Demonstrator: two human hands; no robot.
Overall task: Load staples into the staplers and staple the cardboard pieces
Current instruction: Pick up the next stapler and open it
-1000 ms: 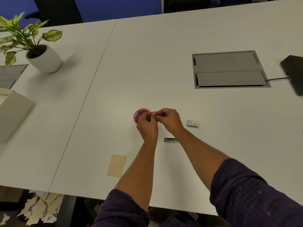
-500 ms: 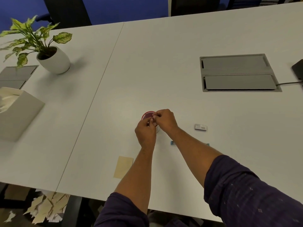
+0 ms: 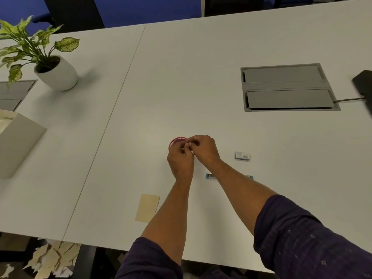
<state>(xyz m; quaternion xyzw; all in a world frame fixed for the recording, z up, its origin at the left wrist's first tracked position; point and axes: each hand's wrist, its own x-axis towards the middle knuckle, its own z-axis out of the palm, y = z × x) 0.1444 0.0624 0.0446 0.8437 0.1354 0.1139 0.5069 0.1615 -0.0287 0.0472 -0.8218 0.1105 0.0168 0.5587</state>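
Both hands met over the white bench point(image 3: 201, 77), fingertips together. The left hand point(image 3: 180, 160) and the right hand point(image 3: 204, 149) had their fingers point(image 3: 189, 144) curled and pinched around something small between them; what it was could not be made out. Just beyond the left hand's fingers, partly hidden by them, lay a round red stapler point(image 3: 177, 140) with a pale toothed edge, touching or nearly touching the knuckles; which could not be told.

Near the right wrist, on its outer side, sat a small grey staple box point(image 3: 242, 156), apart from the hand. Nearer the person than the fingers, a thin blue-ended strip point(image 3: 209, 176) lay on the bench and passed beneath the right forearm, its other end showing on the far side. A tan cardboard piece point(image 3: 148, 207) lay flat beside the left forearm, well short of the fingers.

Far from the fingers, to the left, stood a potted plant point(image 3: 50, 65); to the right, beyond the hands, a grey cable hatch point(image 3: 285, 87) was set into the bench.
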